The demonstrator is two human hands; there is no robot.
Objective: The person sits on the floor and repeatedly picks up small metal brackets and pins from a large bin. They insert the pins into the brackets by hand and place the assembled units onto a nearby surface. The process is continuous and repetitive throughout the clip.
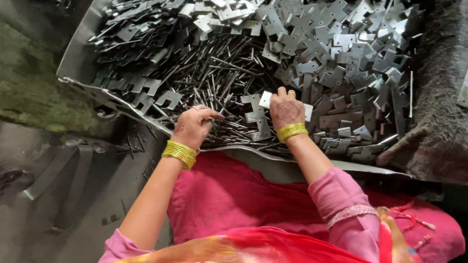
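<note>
My left hand [192, 126] curls loosely over the thin dark steel pins [215, 86], fingers half closed; whether a pin is pinched I cannot tell. Just right of it, my right hand [286, 111] has its fingers shut on a flat, pale stamped metal plate [266, 100]. Beyond both sets of fingers lies the heap of notched grey hinge plates [333, 50], piled high in the bent sheet-metal tray [80, 55]. The cut edges look sharp: a slipping plate could nick my fingertips, and tugging one free might slide the pile toward the tray's low near lip.
</note>
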